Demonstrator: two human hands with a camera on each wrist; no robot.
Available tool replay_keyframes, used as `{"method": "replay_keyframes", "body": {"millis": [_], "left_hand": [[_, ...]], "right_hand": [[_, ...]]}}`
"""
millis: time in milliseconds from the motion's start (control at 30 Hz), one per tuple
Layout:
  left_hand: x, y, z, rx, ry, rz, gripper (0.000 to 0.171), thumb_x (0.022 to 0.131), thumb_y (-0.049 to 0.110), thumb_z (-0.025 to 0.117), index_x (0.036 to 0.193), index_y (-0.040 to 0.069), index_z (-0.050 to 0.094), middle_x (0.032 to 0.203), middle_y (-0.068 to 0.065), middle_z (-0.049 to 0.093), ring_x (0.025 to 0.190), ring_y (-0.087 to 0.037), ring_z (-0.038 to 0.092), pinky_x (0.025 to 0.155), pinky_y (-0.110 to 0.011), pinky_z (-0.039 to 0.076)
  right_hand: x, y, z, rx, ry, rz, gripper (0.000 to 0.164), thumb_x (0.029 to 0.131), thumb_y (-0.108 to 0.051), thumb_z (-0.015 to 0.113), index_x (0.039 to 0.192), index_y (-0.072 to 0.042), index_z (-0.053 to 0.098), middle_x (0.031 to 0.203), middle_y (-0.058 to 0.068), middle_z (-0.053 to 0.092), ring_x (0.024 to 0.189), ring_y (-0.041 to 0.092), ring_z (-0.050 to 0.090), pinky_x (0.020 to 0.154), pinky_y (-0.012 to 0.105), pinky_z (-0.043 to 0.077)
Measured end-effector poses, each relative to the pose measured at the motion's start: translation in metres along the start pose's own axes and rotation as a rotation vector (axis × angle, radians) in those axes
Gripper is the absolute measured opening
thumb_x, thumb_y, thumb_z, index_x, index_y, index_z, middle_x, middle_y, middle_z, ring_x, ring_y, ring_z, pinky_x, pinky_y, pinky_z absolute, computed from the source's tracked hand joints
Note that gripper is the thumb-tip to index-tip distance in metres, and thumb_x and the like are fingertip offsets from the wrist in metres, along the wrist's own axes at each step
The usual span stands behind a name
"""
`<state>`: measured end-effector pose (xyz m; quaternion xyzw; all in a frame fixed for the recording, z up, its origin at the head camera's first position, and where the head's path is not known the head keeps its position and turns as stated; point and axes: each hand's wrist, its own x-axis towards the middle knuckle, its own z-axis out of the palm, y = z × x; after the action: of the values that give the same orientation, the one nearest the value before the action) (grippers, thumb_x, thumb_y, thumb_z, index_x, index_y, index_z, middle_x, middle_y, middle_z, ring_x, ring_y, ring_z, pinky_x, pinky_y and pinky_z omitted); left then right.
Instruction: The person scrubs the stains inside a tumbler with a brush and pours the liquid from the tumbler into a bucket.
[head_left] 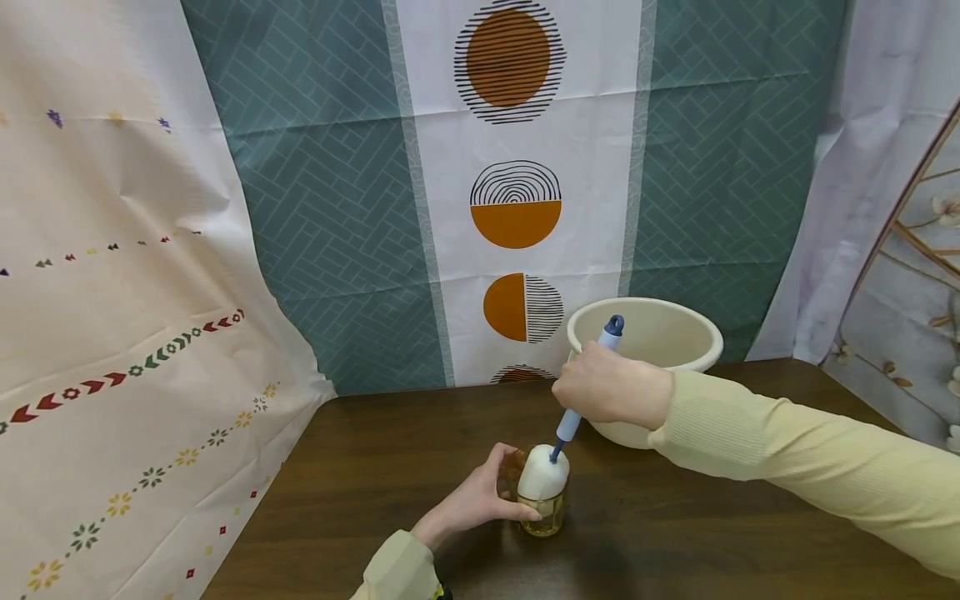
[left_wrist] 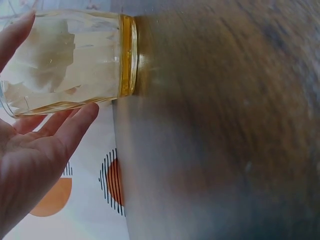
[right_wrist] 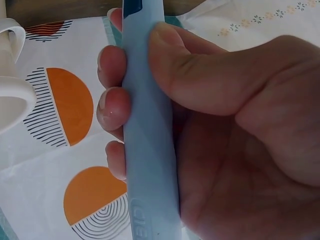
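Note:
An amber-tinted glass [head_left: 547, 514] stands upright on the brown table, and my left hand [head_left: 480, 498] holds it round the side with thumb and fingers. In the left wrist view the glass [left_wrist: 95, 62] looks faceted with a thicker yellow base, and the left hand [left_wrist: 37, 155] lies along its wall. My right hand [head_left: 607, 385] grips the light blue handle [right_wrist: 150, 125] of a bottle brush. The brush's white sponge head [head_left: 543, 472] sits partly inside the glass, its upper part above the rim. In the right wrist view fingers and thumb of the right hand [right_wrist: 225, 100] wrap the handle.
A cream-coloured basin [head_left: 645, 321] stands behind the right hand, partly hidden by the forearm. The dark wooden table [head_left: 360, 475] reaches back to a green and white patterned curtain [head_left: 322, 167]. A cream embroidered cloth [head_left: 135, 400] hangs along the left edge.

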<state>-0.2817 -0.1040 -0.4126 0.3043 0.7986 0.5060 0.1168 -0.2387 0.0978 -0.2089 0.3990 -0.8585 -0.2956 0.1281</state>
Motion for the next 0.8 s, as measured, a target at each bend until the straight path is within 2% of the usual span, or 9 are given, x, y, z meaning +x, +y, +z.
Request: {"method": "replay_keyframes", "body": {"millis": [333,800], "left_hand": [[-0.0004,0.0007,-0.0001,-0.022,0.004,-0.021,0.067,0.073,0.019,0.076,0.122,0.01,0.032,0.109,-0.003,0.048,0.1,-0.016,0.05,0.075,-0.028,0.045],[-0.0015,0.001,0.0016,-0.088,-0.007,-0.001,0.064,0.074,0.012,0.075,0.122,0.01,0.032,0.108,-0.004,0.049,0.097,-0.016,0.052,0.076,-0.029,0.045]], "right_hand": [[0.0036,-0.0006,-0.0008,-0.02,0.023,0.005,0.006,0.074,-0.014,0.074,0.074,-0.013,0.069,0.063,0.001,0.059,0.056,0.014,0.054,0.053,0.027,0.045],[0.0057,-0.003,-0.0031,-0.046,0.039,0.062,0.008,0.074,-0.014,0.073,0.07,-0.013,0.066,0.061,-0.001,0.057,0.055,0.015,0.052,0.05,0.027,0.04]]}}
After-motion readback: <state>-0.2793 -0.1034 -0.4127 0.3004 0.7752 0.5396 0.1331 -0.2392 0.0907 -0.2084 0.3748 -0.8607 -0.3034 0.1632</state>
